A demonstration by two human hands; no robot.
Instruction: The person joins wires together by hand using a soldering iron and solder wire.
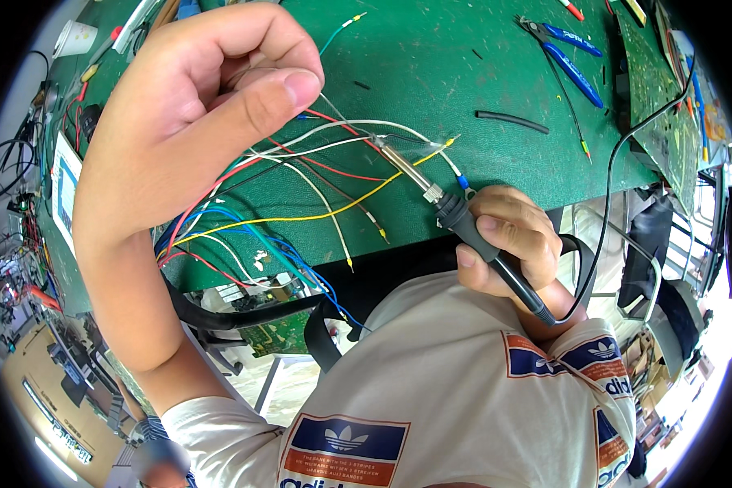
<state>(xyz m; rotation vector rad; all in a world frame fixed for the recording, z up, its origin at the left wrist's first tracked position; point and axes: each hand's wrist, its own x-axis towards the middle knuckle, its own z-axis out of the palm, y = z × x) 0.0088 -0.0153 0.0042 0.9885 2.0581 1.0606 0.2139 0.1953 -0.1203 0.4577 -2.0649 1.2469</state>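
My right hand [516, 240] grips a black-handled soldering iron [480, 232], its metal barrel slanting up to the left. Thumb and forefinger of my left hand [228, 98] pinch a thin grey strand of solder wire [339, 111]. The strand's far end meets the iron's tip, and a wisp of smoke hangs beside it. A red wire and white wires run close under the tip. Below my left hand fans out a bundle of coloured wires, among them a yellow wire [301, 215], with several ends in crimped terminals. A ring terminal [468, 193] with a blue sleeve lies near my right fingers.
On the green mat [431, 65] lie blue-handled cutters [573, 61], a black tube piece [512, 122] and a thin dark wire [569, 106]. The iron's cord [608, 187] loops up the right side. A paper cup [75, 38] stands at the far left; a chair [667, 276] is at right.
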